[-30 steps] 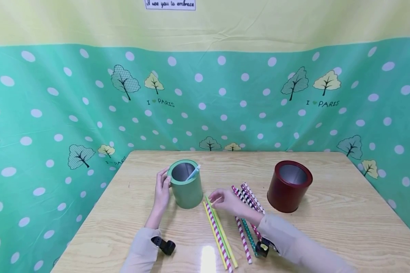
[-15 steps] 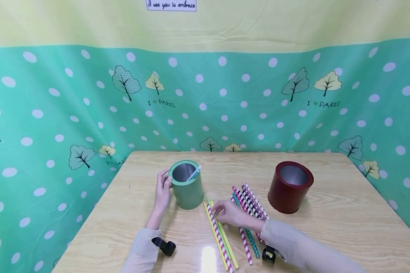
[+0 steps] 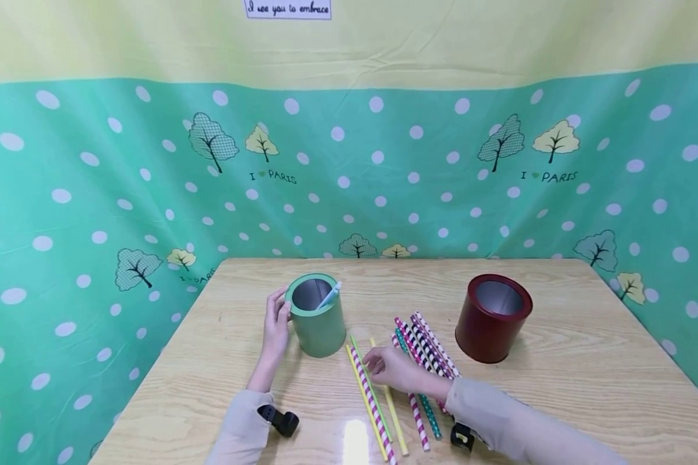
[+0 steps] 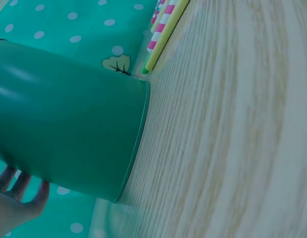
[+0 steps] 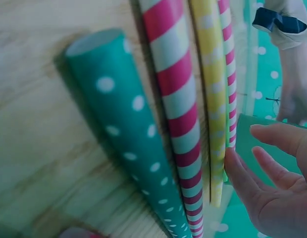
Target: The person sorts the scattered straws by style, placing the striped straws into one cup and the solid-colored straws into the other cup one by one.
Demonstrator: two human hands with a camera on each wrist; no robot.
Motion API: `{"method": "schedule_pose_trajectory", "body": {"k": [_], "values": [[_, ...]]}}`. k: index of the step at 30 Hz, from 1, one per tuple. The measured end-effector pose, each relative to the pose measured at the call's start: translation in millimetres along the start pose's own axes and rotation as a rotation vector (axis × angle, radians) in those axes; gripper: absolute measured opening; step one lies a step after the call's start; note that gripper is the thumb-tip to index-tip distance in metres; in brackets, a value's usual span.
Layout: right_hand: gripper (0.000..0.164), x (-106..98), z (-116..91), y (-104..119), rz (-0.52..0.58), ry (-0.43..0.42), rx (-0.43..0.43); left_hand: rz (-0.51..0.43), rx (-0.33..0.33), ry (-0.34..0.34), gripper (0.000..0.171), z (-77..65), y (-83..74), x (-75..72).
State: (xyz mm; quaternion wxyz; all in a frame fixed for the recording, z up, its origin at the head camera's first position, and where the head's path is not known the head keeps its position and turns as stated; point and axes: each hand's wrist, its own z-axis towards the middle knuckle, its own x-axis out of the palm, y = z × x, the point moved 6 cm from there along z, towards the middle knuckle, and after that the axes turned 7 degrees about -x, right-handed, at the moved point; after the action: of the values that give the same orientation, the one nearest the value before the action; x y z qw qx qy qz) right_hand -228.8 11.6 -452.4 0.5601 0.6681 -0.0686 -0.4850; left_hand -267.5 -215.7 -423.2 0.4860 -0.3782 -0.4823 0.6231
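Note:
My left hand rests against the left side of a green tin, with its fingertips near the rim. A slim light blue stick leans inside the tin and pokes over its edge. My right hand is low over the paper straws, its fingers loosely bent. In the right wrist view a fingertip meets a yellow straw with pale spots. Left of that hand lie a bright green straw, a magenta-and-white striped straw and another yellow straw.
A dark red tin stands at the right. Between it and my right hand lie several patterned straws, including a teal dotted straw and a striped straw, partly hidden under my forearm. A patterned curtain hangs behind the wooden table.
My right hand has come down and towards me from near the green tin, then slightly right. The right-hand yellow straw has shifted right, away from the bright green one. The left hand stays put.

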Motion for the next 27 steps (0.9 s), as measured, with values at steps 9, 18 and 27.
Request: {"method": "schedule_pose_trajectory", "body": {"k": [9, 18, 27], "values": [[0.026, 3.3, 0.0, -0.6, -0.069, 0.008, -0.02, 0.02, 0.002, 0.007, 0.037, 0.5, 2.0, -0.4], [0.025, 7.4, 1.7, -5.8, -0.099, 0.032, -0.04, 0.044, -0.002, -0.005, 0.037, 1.3, 4.0, -0.9], [0.024, 11.1, 1.9, -5.1, -0.047, 0.02, 0.08, 0.031, -0.009, 0.011, 0.037, 0.1, 2.7, -0.8]]}}
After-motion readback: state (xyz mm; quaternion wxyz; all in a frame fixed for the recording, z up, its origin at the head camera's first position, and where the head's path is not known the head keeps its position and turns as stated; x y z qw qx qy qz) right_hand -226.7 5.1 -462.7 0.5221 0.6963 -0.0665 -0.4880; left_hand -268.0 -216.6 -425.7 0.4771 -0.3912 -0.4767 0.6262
